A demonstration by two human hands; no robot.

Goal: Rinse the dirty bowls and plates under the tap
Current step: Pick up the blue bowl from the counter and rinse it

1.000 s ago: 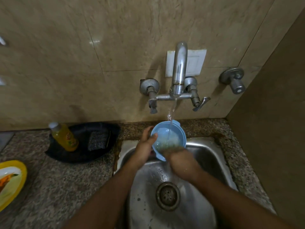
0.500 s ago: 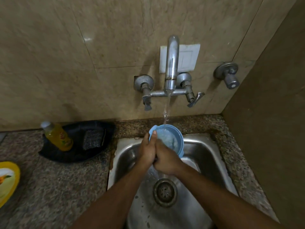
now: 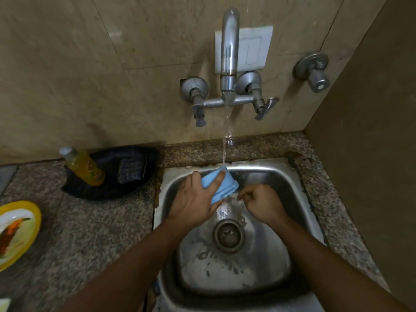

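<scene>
Since half a second ago I see the blue bowl (image 3: 221, 184) has tipped over, its opening turned away from me and its base facing my right hand (image 3: 262, 204), which has let go and drawn off to 3 o'clock of it. The granite desk (image 3: 94, 224) runs around the steel sink (image 3: 295, 192), the largest things before me. The tap (image 3: 229, 52) at 12 o'clock drops a thin stream onto the bowl's far edge. My left hand (image 3: 193, 200) grips the bowl over the sink, fingers wrapped across its outside. My right hand is curled into a loose fist, holding nothing, just beside the bowl's base. At 9 o'clock a yellow plate (image 3: 19, 233) lies on the desk's edge. At 10 o'clock a black tray (image 3: 108, 188) carries a yellow bottle (image 3: 84, 167) and a dark scrub pad (image 3: 131, 168). The drain (image 3: 228, 236) sits below both hands.
</scene>
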